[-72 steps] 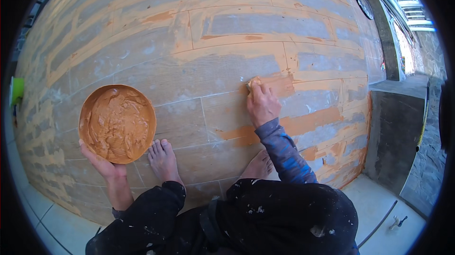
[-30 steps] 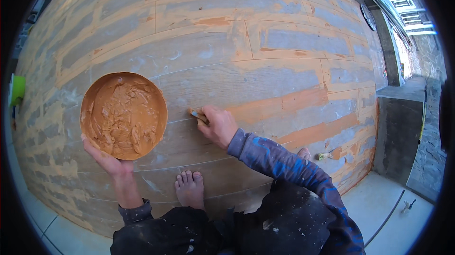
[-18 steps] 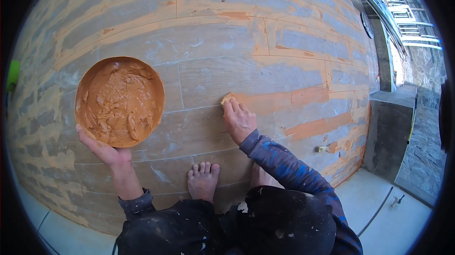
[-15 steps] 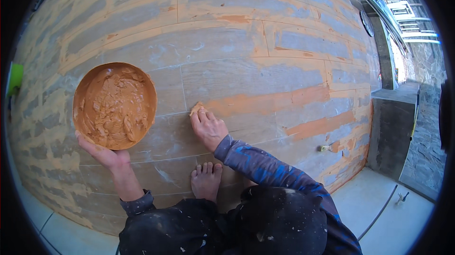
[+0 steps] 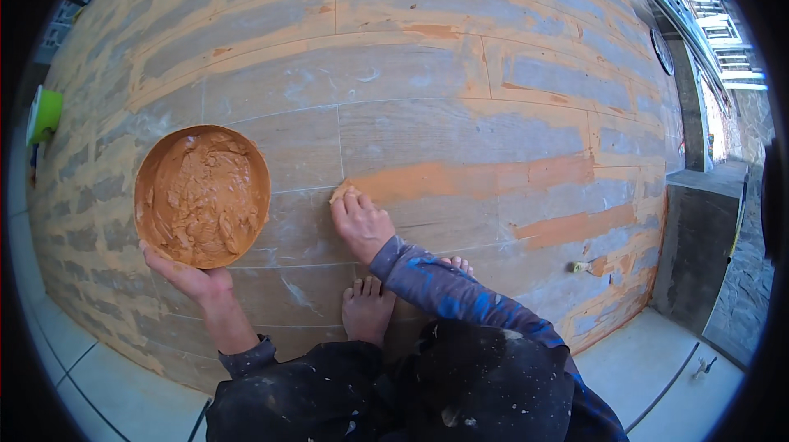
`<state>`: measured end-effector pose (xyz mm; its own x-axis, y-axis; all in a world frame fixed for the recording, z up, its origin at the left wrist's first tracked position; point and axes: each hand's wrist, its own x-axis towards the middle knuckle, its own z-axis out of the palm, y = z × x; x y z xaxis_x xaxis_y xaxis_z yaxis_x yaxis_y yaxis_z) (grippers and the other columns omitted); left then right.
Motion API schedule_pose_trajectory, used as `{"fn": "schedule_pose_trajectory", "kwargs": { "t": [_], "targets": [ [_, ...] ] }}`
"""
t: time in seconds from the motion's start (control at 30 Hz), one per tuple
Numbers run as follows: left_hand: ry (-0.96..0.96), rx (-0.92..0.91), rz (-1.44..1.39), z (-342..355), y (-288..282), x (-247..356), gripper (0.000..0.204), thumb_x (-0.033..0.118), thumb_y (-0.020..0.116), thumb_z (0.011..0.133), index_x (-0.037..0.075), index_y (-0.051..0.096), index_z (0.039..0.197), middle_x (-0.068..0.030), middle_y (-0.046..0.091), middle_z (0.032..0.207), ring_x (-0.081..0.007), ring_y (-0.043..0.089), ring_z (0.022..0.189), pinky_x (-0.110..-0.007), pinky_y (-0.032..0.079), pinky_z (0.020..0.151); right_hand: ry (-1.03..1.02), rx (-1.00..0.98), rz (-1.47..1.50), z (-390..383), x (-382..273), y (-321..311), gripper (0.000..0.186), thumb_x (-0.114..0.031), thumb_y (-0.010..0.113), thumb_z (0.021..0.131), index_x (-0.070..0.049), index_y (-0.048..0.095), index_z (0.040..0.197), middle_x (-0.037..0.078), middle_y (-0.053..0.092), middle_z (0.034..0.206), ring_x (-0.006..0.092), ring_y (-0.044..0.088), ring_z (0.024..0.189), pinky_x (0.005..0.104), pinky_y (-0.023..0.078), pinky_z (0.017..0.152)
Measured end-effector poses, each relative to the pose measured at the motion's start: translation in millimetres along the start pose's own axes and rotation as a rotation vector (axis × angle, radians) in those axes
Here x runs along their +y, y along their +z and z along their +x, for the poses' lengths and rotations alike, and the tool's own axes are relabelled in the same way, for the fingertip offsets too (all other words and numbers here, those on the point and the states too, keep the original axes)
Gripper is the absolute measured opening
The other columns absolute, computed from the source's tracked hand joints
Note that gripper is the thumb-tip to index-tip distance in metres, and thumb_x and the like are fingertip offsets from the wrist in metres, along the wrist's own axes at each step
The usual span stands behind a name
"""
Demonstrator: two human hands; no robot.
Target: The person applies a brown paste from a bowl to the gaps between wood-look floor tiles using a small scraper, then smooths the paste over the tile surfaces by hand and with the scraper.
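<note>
My left hand point(image 5: 197, 282) grips a round shallow bowl point(image 5: 201, 195) of thick orange paste from beneath, held over the wood-look tile floor point(image 5: 419, 138). My right hand point(image 5: 357, 218) has its fingers closed on a small spreader point(image 5: 339, 191) smeared with paste, pressed on the floor along a tile joint just right of the bowl. A fresh orange band point(image 5: 460, 179) runs rightward from it. Pale orange streaks line many other joints across the tiles. My bare feet point(image 5: 367, 310) are below my right hand, partly hidden by its arm.
A green container point(image 5: 48, 112) sits at the far left. A small handled object point(image 5: 580, 267) lies on the tiles at right, near a dark grey ledge point(image 5: 699, 245). Paler tiles point(image 5: 641, 360) with a small metal fitting point(image 5: 703, 368) are at lower right, railings at upper right.
My right hand has moved left along the joint with the spreader, and the orange band has grown behind it. The bowl stays in my left hand, shifted slightly with the view.
</note>
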<state>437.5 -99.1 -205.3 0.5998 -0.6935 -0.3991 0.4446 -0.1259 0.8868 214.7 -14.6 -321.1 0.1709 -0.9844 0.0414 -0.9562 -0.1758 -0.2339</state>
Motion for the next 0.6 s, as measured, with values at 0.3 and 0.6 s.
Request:
{"fn": "schedule_pose_trajectory", "kwargs": {
  "t": [0.3, 0.6],
  "targets": [
    [0.002, 0.021, -0.021, 9, 3, 19, 0.068, 0.061, 0.035, 0.104, 0.015, 0.041, 0.154, -0.008, 0.045, 0.156, -0.0291, 0.049, 0.14, -0.049, 0.045, 0.115, 0.493, 0.094, 0.207, -23, 120, -63, 0.019, -0.012, 0.068, 0.086, -0.006, 0.06, 0.102, 0.013, 0.07, 0.095, 0.0341, 0.068, 0.089, 0.0465, 0.056, 0.069],
    [-0.02, -0.008, 0.023, -1, 24, 41, 0.07, 0.061, 0.034, 0.104, 0.014, 0.039, 0.155, -0.008, 0.044, 0.157, -0.0297, 0.048, 0.141, -0.049, 0.044, 0.116, 0.036, -0.025, 0.099, 10, -9, -39, 0.023, -0.013, 0.066, 0.085, -0.004, 0.061, 0.106, 0.017, 0.071, 0.114, 0.0293, 0.07, 0.093, 0.04, 0.062, 0.071]
  ]
}}
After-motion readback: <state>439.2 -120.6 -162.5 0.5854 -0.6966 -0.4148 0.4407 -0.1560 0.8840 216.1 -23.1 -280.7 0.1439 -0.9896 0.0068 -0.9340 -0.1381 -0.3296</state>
